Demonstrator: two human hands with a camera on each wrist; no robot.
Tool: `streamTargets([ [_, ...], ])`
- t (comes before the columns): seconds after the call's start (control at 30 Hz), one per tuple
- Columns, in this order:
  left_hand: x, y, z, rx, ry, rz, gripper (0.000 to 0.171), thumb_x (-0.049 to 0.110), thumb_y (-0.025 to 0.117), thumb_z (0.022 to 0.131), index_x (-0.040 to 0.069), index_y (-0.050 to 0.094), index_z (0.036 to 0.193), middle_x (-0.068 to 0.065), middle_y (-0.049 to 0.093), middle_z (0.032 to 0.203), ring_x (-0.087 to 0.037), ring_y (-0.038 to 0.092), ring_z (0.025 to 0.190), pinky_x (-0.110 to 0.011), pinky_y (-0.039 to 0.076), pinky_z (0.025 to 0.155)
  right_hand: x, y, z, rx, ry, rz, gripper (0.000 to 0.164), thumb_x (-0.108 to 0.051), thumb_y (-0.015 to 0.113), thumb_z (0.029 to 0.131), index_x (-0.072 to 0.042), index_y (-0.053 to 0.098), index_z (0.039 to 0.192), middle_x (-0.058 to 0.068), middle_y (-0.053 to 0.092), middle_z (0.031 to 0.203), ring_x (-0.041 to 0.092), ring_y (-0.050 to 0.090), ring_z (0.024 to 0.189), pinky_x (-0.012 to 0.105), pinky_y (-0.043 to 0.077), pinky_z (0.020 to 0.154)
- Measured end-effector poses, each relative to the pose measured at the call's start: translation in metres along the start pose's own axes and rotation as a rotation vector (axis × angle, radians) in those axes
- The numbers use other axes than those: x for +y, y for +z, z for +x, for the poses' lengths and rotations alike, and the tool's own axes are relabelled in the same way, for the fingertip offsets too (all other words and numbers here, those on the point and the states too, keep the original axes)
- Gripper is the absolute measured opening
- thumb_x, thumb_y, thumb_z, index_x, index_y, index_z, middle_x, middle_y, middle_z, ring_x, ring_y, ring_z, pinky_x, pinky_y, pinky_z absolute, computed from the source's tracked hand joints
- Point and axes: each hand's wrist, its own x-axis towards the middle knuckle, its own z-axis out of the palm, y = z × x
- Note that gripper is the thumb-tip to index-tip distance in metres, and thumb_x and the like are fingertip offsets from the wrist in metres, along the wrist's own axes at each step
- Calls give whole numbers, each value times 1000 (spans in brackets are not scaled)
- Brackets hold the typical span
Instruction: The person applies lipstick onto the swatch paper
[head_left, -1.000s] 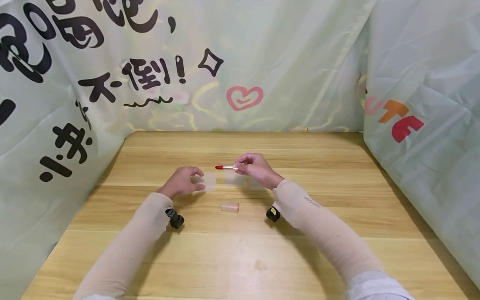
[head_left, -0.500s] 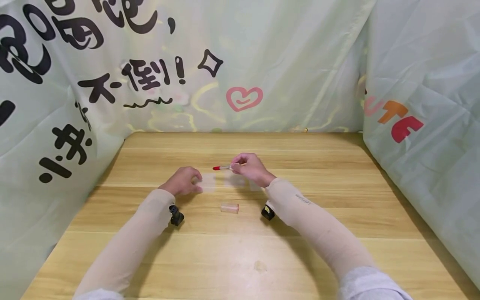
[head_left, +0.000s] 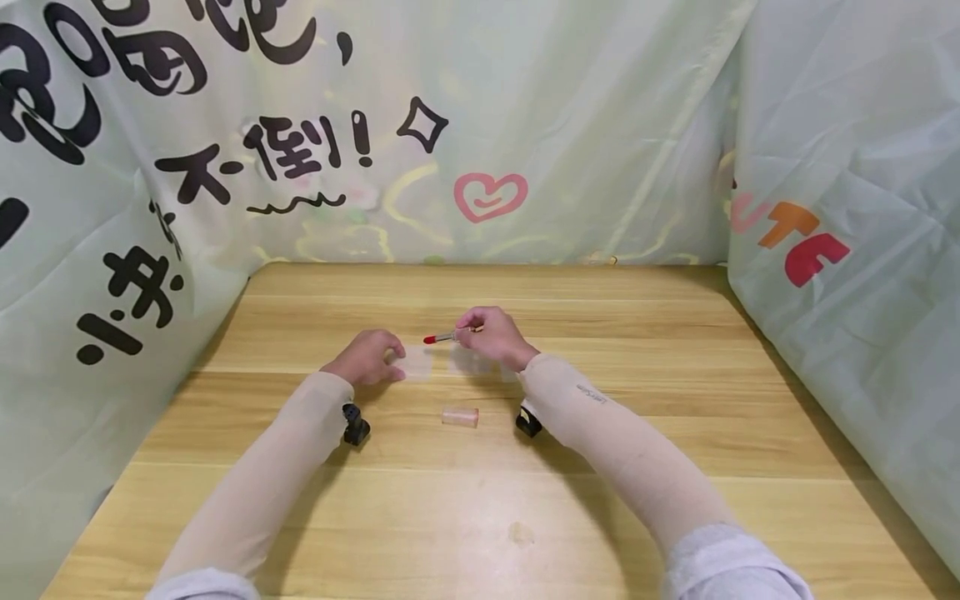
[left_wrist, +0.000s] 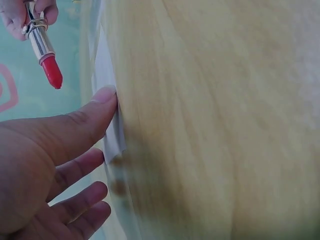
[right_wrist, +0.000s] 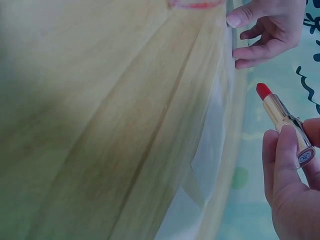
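A red lipstick [head_left: 439, 338] with a metallic tube is pinched between the thumb and fingers of my right hand [head_left: 495, 337]. Its bare red tip points left, raised above the table in the right wrist view. My left hand [head_left: 366, 358] is at the left edge of a pale square of paper or film [head_left: 417, 363], thumb and fingers spread apart. In the left wrist view the thumb [left_wrist: 102, 97] lies at that square's edge. A second pale square [head_left: 468, 362] sits beneath the lipstick, and a third [head_left: 509, 375] is partly hidden by my right hand.
A clear pinkish lipstick cap [head_left: 460, 417] lies on its side on the wooden table [head_left: 420, 517], nearer to me than the squares. Printed cloth [head_left: 585, 150] hangs round the back and both sides of the table.
My right hand has moved slightly left with the lipstick, whose red tip now dips lower. The left hand has shifted only a little. The cap stays where it was.
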Motion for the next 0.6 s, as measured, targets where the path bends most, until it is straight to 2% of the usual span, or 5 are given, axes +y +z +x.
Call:
streamTargets([
  [0.2, -1, -1, 5, 10, 8, 13, 30, 18, 79, 83, 3, 70, 107, -16, 64, 120, -35, 53, 118, -49, 39, 104, 0, 4, 6, -6, -10, -44, 12, -16, 67, 91, -8, 69, 99, 3, 66, 95, 19, 60, 87, 29, 51, 71],
  [0.4, -1, -2, 7, 9, -29, -6, 34, 20, 80, 82, 3, 69, 110, -17, 61, 125, -34, 52, 119, -48, 40, 103, 1, 9, 13, 5, -38, -79, 9, -14, 68, 91, -7, 70, 97, 3, 67, 91, 18, 60, 81, 27, 50, 66],
  [0.6, -2, -2, 8, 19, -14, -32, 36, 21, 81, 81, 3, 69, 110, -17, 62, 125, -34, 53, 119, -48, 41, 102, 0, 13, 18, 3, -63, -117, 8, -13, 69, 91, -7, 69, 95, 2, 67, 91, 18, 60, 84, 28, 49, 72],
])
